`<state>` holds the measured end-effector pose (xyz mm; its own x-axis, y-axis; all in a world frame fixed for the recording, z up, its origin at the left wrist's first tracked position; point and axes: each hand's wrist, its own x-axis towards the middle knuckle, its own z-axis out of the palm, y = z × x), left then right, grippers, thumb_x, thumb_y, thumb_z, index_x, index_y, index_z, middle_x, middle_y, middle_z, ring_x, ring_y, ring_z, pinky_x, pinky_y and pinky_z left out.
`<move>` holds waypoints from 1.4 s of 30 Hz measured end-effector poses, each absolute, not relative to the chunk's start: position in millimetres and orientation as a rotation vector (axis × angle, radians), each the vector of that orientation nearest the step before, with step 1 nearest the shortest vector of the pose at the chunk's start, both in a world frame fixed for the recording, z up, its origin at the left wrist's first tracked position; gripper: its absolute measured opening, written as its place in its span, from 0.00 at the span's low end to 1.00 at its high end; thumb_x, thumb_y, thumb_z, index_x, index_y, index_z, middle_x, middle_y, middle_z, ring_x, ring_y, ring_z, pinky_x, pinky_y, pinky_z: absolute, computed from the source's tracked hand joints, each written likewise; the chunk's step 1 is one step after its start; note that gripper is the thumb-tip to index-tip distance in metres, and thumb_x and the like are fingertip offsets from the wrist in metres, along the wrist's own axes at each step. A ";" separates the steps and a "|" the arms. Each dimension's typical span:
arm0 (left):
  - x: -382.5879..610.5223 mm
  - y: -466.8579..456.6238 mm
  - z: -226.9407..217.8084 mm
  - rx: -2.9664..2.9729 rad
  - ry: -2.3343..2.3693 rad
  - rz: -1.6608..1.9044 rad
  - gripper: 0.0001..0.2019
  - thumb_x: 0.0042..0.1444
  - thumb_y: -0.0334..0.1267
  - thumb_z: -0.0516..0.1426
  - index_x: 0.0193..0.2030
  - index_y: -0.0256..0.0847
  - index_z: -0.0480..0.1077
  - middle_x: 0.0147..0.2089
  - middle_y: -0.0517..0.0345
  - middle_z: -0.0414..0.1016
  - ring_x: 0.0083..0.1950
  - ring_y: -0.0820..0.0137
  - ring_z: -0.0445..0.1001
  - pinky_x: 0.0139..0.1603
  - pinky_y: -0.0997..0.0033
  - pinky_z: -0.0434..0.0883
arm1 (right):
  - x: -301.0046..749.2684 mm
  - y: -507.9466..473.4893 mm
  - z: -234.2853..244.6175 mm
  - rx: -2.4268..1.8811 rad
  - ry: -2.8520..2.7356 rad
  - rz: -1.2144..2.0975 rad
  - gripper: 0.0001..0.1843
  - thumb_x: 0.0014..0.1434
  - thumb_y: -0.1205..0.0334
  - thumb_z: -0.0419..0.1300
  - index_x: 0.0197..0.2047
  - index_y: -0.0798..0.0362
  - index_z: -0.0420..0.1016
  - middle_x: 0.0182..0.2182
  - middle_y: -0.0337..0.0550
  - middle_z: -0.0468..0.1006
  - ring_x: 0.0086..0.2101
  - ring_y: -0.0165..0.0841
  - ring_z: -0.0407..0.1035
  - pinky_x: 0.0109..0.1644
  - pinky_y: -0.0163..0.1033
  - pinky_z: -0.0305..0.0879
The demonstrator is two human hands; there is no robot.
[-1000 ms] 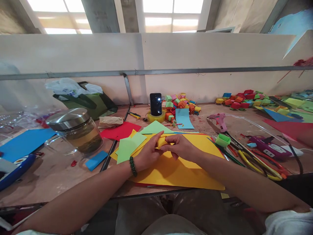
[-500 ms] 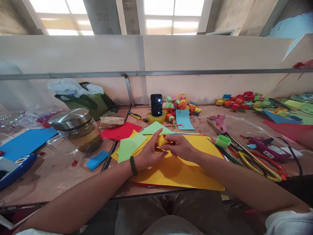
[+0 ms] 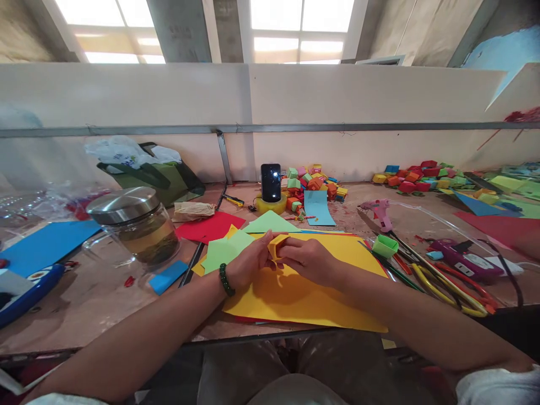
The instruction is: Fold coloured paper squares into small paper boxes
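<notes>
Between my two hands is a small folded yellow paper box (image 3: 276, 246), its open side partly in view. My left hand (image 3: 252, 261), with a dark green bead bracelet on the wrist, grips it from the left. From the right, my right hand (image 3: 310, 257) pinches its edge, the fingers bent inward. Both hands are just above a large yellow paper sheet (image 3: 304, 304), which lies over other coloured sheets. Light green paper pieces (image 3: 223, 250) lie beside my left hand. Some fingertips are hidden behind the box.
A glass mug (image 3: 143, 236) with a steel lid stands at left. Behind the hands, a phone (image 3: 270, 183) leans upright near heaped paper boxes (image 3: 314, 183). On the right lie a pink glue gun (image 3: 379, 212), a green paper box (image 3: 385, 246), scissors and a purple device (image 3: 462, 259).
The yellow paper box has turned so its open side shows more. My left thumb has come down against it, and the right fingers have shifted along its edge.
</notes>
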<state>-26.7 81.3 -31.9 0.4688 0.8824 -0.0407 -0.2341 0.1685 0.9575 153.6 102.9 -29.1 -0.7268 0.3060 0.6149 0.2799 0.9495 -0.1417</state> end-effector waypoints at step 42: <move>-20.4 68.3 -36.6 1.239 0.827 0.775 0.22 0.54 0.58 0.56 0.27 0.39 0.71 0.23 0.56 0.72 0.25 0.69 0.71 0.29 0.68 0.69 | 169.6 106.7 -18.0 -0.468 -2.408 -0.296 0.15 0.49 0.75 0.55 0.37 0.51 0.76 0.35 0.43 0.79 0.34 0.31 0.71 0.35 0.33 0.62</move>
<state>-20.4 68.3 -36.6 0.4956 0.8613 -0.1123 -0.0559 0.1606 0.9854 169.6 106.7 -18.0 -0.7193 0.2551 0.6462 0.4039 0.9104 0.0902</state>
